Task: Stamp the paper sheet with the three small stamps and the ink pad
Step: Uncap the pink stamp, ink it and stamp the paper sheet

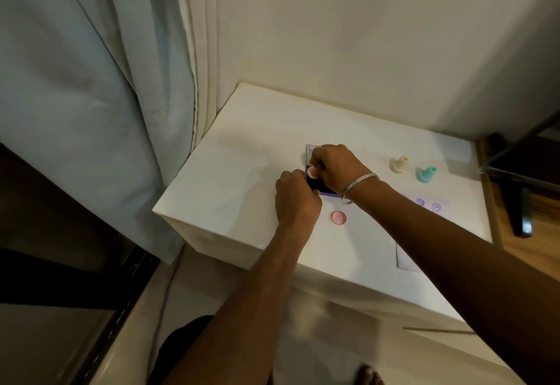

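Both forearms reach in from the near edge. Left hand (pixel 295 195) grips the ink pad (pixel 321 187) at its near-left side; right hand (pixel 335 166) pinches a pink stamp (pixel 311 172) down onto the pad. Paper sheet (pixel 424 212) lies on the tabletop (pixel 242 148) to the right w/ two purple marks showing, so approx. two stamps look done, pink one left. Cream stamp (pixel 399 164) & teal stamp (pixel 425 174) stand beyond the sheet. Pink cap (pixel 338 218) lies near the pad, right forearm crosses over the sheet.

Bare forearms — silver bangle (pixel 360 183) on right wrist.
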